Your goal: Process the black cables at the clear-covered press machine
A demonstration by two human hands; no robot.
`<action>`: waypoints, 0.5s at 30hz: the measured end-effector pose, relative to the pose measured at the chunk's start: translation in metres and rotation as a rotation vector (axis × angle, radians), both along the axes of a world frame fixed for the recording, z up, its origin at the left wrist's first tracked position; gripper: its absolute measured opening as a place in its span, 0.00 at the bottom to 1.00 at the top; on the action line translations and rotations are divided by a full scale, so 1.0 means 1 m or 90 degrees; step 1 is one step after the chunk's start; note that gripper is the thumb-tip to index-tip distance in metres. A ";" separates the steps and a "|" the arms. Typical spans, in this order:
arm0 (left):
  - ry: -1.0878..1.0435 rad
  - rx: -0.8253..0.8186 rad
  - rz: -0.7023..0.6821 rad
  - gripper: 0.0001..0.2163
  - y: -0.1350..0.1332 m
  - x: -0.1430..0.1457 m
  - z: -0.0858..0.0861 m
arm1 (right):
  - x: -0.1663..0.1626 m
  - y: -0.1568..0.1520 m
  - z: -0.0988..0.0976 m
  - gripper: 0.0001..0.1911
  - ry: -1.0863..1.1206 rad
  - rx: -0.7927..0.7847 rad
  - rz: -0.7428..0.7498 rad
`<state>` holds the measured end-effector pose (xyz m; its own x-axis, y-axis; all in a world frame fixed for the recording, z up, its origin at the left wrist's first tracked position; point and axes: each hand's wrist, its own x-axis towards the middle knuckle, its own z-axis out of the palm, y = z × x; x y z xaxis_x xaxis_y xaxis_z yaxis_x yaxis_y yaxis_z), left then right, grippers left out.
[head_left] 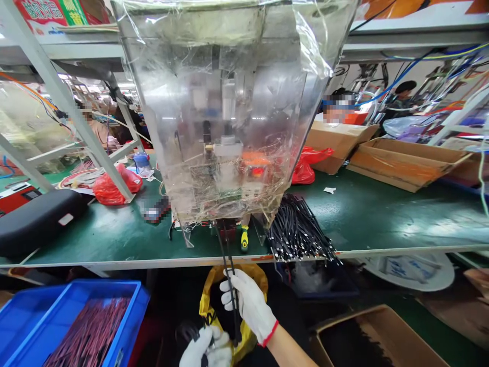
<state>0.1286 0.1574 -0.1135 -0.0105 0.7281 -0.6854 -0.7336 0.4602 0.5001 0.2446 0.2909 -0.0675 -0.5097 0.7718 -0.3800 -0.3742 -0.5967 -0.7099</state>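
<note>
Both my hands wear white gloves and sit low, below the bench edge. My right hand (248, 303) is closed around a thin black cable (228, 255) that runs up into the machine under a clear plastic hood (229, 102). My left hand (208, 349) is closed on more black cable at the bottom of the picture. Behind both hands hangs a yellow bag (214, 285).
A pile of black cables (300, 232) lies on the green bench (382, 214), right of the machine. A blue bin (72, 326) of reddish wires sits lower left, a cardboard box (378, 339) lower right. Red bags, open cartons and other people are behind.
</note>
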 end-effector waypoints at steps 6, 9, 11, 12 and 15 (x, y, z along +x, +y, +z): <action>-0.089 0.052 0.149 0.16 0.030 0.010 0.049 | -0.007 0.022 0.044 0.20 0.034 0.055 -0.010; -0.085 0.059 0.121 0.13 0.032 0.017 0.068 | -0.003 0.021 0.053 0.19 0.057 0.078 -0.012; -0.099 0.051 0.109 0.11 0.030 0.021 0.074 | 0.000 0.016 0.047 0.20 0.060 0.068 -0.021; -0.107 0.039 0.109 0.10 0.029 0.024 0.075 | 0.001 0.013 0.042 0.20 0.055 0.053 -0.031; -0.101 -0.032 0.136 0.11 0.027 0.030 0.073 | 0.000 0.008 0.025 0.20 0.036 -0.007 -0.055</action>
<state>0.1591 0.1843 -0.0402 -0.0503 0.6859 -0.7260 -0.8838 0.3079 0.3522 0.2441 0.2984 -0.0425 -0.4621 0.8096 -0.3618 -0.4633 -0.5683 -0.6800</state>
